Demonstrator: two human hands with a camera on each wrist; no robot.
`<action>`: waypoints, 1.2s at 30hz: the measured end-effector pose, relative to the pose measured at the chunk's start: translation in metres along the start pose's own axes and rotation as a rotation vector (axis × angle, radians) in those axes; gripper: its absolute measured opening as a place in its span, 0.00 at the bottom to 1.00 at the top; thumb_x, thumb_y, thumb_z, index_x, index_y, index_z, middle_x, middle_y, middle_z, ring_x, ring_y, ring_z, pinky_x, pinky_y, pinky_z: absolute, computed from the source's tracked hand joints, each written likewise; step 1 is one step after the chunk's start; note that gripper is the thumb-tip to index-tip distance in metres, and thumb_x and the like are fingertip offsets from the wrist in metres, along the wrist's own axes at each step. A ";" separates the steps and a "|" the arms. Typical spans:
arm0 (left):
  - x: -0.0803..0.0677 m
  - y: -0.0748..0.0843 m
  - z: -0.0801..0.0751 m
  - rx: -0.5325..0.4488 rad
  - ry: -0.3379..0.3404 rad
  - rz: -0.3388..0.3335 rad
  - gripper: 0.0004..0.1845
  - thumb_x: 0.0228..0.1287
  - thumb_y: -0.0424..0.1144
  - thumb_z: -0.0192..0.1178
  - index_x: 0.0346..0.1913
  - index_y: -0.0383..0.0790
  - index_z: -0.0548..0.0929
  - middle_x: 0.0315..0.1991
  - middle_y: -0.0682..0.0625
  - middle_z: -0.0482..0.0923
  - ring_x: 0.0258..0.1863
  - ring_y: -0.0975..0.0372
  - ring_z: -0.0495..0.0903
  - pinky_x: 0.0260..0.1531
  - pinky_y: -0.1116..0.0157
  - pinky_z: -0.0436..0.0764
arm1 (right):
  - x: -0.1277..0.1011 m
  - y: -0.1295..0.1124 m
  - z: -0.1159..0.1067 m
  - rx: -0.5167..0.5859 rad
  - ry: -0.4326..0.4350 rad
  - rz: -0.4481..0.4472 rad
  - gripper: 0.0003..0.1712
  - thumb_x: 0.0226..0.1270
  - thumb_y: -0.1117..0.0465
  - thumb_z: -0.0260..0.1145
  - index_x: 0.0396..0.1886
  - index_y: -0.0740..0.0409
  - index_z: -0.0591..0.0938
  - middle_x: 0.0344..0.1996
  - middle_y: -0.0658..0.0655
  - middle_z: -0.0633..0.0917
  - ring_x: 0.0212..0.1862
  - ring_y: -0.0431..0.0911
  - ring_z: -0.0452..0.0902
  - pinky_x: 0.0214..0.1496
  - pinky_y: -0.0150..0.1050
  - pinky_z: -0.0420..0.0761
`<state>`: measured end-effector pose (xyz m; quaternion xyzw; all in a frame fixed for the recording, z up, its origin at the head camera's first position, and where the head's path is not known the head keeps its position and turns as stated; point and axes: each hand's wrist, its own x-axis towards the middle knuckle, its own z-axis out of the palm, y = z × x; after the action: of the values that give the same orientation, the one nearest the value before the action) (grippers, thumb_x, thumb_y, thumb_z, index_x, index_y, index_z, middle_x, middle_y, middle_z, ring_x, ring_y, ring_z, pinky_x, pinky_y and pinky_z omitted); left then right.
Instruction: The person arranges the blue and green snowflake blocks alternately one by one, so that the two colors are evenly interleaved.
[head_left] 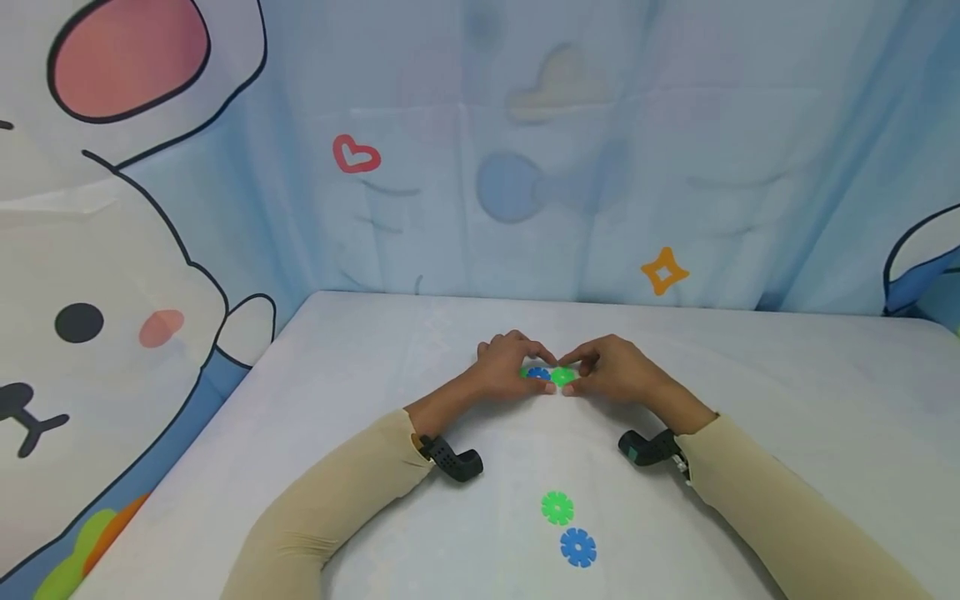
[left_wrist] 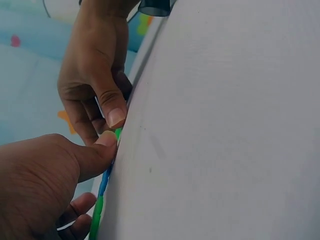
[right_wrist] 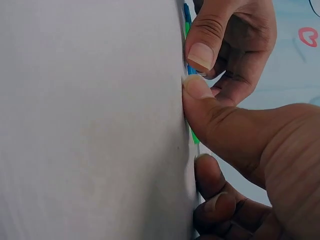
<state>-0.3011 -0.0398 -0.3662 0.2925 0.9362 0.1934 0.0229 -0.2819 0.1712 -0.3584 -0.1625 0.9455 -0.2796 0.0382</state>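
At the middle of the white table (head_left: 750,392) my two hands meet over a flat row of toothed plastic discs. My left hand (head_left: 525,367) pinches the blue disc (head_left: 537,374), and a bit of green shows just left of it. My right hand (head_left: 585,372) pinches the green disc (head_left: 563,377) that touches the blue one. In the left wrist view the discs appear edge-on against the table: the green disc (left_wrist: 118,133) between both thumbs, the blue disc (left_wrist: 104,180) below it. In the right wrist view my right thumb (right_wrist: 197,90) presses beside the green disc (right_wrist: 194,136).
A loose green disc (head_left: 557,507) and a loose blue disc (head_left: 577,547) lie side by side near the front of the table, between my forearms. A cartoon-printed curtain (head_left: 525,167) closes off the back and left sides. A black camera sits on each wrist.
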 end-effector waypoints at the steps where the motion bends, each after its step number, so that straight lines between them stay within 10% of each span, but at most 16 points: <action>1: 0.001 0.001 0.001 0.003 0.002 0.000 0.21 0.62 0.57 0.66 0.57 0.60 0.82 0.59 0.51 0.76 0.60 0.55 0.71 0.53 0.53 0.65 | 0.000 0.000 -0.001 0.008 -0.004 0.002 0.27 0.54 0.52 0.77 0.53 0.58 0.85 0.33 0.55 0.83 0.34 0.45 0.73 0.34 0.36 0.72; 20: 0.003 0.006 0.008 -0.037 0.040 -0.013 0.19 0.63 0.58 0.64 0.55 0.60 0.83 0.55 0.52 0.76 0.58 0.57 0.71 0.48 0.58 0.63 | -0.038 -0.027 -0.006 0.044 -0.100 0.010 0.45 0.65 0.40 0.66 0.70 0.65 0.66 0.35 0.54 0.81 0.28 0.42 0.73 0.30 0.36 0.72; 36: 0.001 0.005 0.010 -0.057 0.053 -0.030 0.16 0.62 0.57 0.65 0.53 0.67 0.83 0.58 0.53 0.74 0.62 0.57 0.68 0.51 0.57 0.63 | -0.153 -0.055 0.027 0.023 -0.370 -0.028 0.22 0.49 0.35 0.75 0.36 0.36 0.76 0.26 0.43 0.76 0.23 0.36 0.66 0.26 0.32 0.66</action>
<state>-0.2979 -0.0323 -0.3734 0.2726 0.9348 0.2275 0.0091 -0.1168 0.1637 -0.3544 -0.2240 0.9167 -0.2563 0.2093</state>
